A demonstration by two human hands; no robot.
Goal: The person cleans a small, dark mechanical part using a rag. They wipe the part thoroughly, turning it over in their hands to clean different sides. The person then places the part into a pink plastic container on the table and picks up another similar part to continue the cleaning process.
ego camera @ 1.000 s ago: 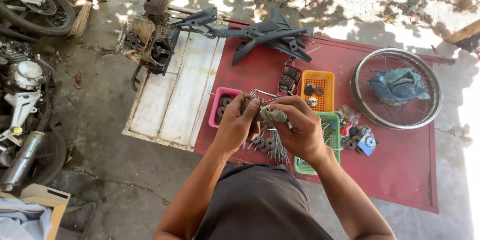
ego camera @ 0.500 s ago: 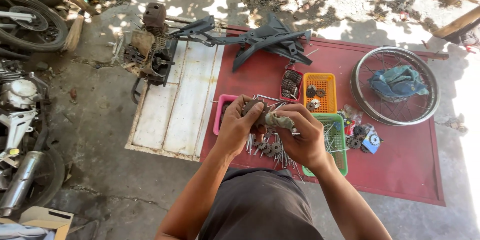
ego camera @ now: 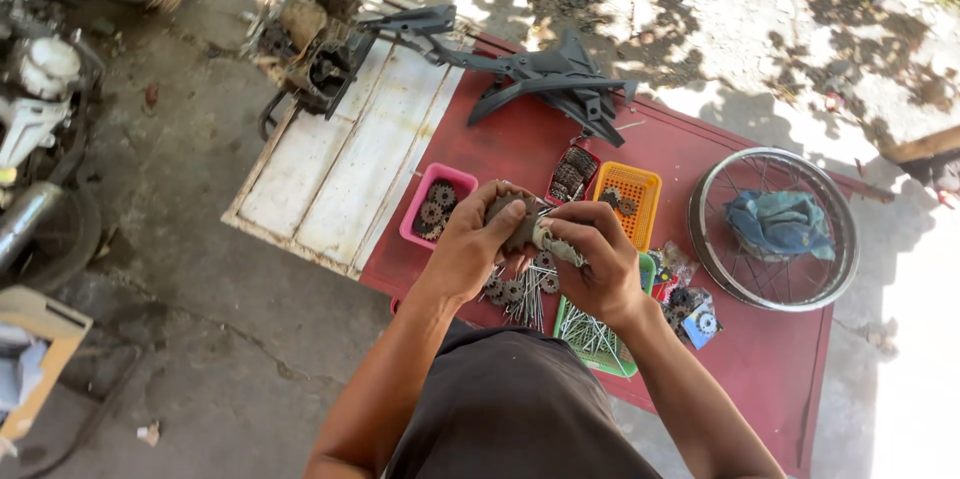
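Above the green tray (ego camera: 580, 339) and loose sprockets (ego camera: 510, 291), the left hand (ego camera: 470, 249) grips a dark gear (ego camera: 515, 219) against its fingers, while the right hand (ego camera: 600, 264) pinches a pale metal part (ego camera: 556, 244) touching it. Beyond lie the pink tray (ego camera: 420, 209), orange basket (ego camera: 640, 184) and wheel rim (ego camera: 770, 294) on the red table (ego camera: 760, 369).

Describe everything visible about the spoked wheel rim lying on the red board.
The wheel rim is a bare metal hoop, dull and silvery, with thin wire spokes running inward; no tyre is fitted. It lies flat near the right end of the red board, partly in shade. A crumpled blue-green cloth sits inside it, covering the centre, so the hub cannot be seen. Small parts in clear packets lie just beside its lower left edge. Neither hand touches it.
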